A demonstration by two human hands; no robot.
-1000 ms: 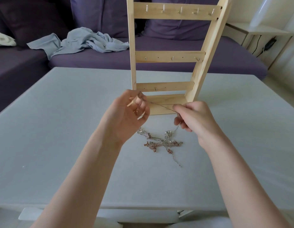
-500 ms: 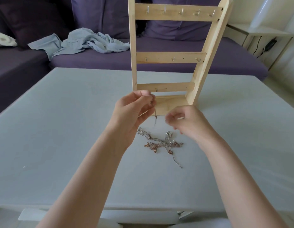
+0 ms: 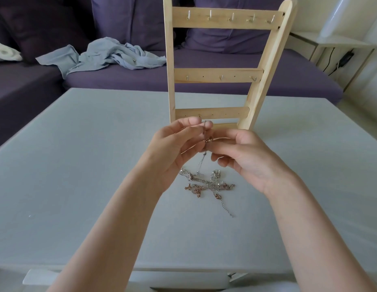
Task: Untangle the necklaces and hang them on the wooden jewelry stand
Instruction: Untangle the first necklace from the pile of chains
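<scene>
Both hands have closed together, right hand (image 3: 244, 157) now pinching chain (image 3: 205, 142).

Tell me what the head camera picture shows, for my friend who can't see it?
Two hands, the left hand and right hand, pinch a thin necklace chain just above a tangled pile of silver and rose-gold necklaces on a pale table. Behind them stands a wooden jewelry stand with bare hooks, before a purple sofa.

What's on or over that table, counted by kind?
Stand: 1
Necklace tangle: 1, its strands too knotted to count
Hands: 2, left hand and right hand, both pinching a chain
Total: 4
</scene>
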